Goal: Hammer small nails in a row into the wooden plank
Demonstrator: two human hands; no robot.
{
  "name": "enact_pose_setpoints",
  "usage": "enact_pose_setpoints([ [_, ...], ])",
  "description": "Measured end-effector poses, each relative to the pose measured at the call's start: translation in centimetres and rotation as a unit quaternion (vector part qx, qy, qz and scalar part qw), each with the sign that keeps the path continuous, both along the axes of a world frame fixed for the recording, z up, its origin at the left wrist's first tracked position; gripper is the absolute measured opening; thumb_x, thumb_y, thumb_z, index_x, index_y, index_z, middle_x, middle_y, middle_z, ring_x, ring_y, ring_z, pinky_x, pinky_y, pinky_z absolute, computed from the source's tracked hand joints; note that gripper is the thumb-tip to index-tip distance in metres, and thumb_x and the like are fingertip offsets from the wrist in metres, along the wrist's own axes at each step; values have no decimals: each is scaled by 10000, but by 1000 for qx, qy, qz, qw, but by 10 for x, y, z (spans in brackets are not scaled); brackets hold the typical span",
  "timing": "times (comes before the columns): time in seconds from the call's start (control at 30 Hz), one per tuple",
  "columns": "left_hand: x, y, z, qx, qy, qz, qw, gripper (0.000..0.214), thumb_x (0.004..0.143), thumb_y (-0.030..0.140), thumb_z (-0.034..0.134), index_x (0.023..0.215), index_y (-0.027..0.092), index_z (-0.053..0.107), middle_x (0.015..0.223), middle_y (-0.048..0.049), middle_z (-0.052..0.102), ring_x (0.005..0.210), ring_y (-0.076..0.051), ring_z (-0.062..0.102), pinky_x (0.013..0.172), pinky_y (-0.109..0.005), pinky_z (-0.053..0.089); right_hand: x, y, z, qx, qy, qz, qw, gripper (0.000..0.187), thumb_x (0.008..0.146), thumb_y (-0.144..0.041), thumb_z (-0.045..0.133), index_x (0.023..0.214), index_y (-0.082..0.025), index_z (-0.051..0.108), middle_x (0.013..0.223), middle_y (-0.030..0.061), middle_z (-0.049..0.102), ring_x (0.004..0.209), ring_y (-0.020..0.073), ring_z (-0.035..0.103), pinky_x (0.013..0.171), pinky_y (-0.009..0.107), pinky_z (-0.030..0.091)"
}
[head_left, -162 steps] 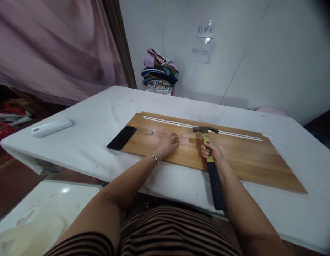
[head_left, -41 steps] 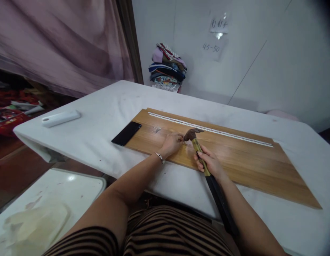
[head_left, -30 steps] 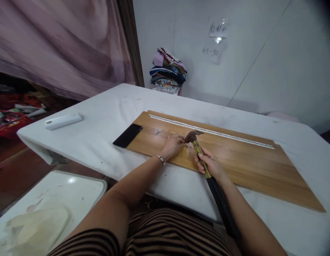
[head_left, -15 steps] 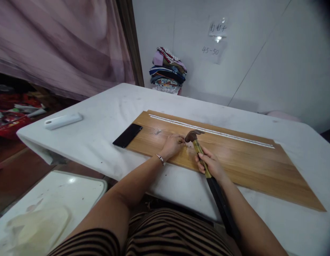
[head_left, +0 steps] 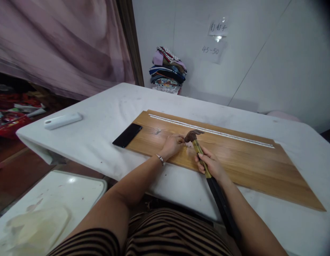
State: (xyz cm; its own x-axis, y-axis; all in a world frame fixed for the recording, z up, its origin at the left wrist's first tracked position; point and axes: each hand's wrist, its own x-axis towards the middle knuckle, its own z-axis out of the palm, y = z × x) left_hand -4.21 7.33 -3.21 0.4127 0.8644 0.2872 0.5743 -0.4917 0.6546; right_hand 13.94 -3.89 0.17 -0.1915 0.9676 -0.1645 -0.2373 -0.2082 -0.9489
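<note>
"Right hand (head_left: 209, 163) and left hand (head_left: 173, 145), mid-frame: what are they doing?"

"The right is wrapped round a handle. The left has its fingers bent in; I can't tell whether they pinch anything."

"And the things, biggest down?"

"White-covered counter (head_left: 106, 106) across the frame. On it the wooden board (head_left: 247, 167), slanting from centre left to lower right, with two white strips (head_left: 210, 131) along its far side (ruler-like, though I can't read them). The hammer (head_left: 213, 186) sits in that right grip, its head just beside the left fingertips. Then the black phone (head_left: 127, 135) at the board's left end, and loose nails (head_left: 156, 131) beyond the left wrist."

"How would you do this step well?"

"Board flat, short square taps, and the left fingertips out from under the face before any heavy blow. The grip is high on the handle, which I'd judge right for light work."

"Edges and room?"

"The board's near edge passes beneath both wrists, and the handle's black end crosses the counter's near edge. I'd swing rightwards over the board; leftwards, phone and nails crowd you."
</note>
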Motion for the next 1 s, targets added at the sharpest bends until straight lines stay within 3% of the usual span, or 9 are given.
enact_pose_setpoints([
  [0.77,0,2,-6,3,2,-2,1000,113,788,223,613,748,204,717,1047,-17,696,996,-168,593,918,-300,425,-1,0,1,-4,-8,-6,1000,616,777,-349,612,1354,-224,437,688,-45,569,353,45,417,304,172,310],
  [1.0,0,-1,2,-8,7,-5,1000,109,782,211,608,741,193,708,1043,-23,695,990,-175,596,920,-315,425,-1,0,-3,2,-5,2,1000,566,787,-352,609,1320,-228,465,698,-43,576,358,42,424,306,169,321],
])
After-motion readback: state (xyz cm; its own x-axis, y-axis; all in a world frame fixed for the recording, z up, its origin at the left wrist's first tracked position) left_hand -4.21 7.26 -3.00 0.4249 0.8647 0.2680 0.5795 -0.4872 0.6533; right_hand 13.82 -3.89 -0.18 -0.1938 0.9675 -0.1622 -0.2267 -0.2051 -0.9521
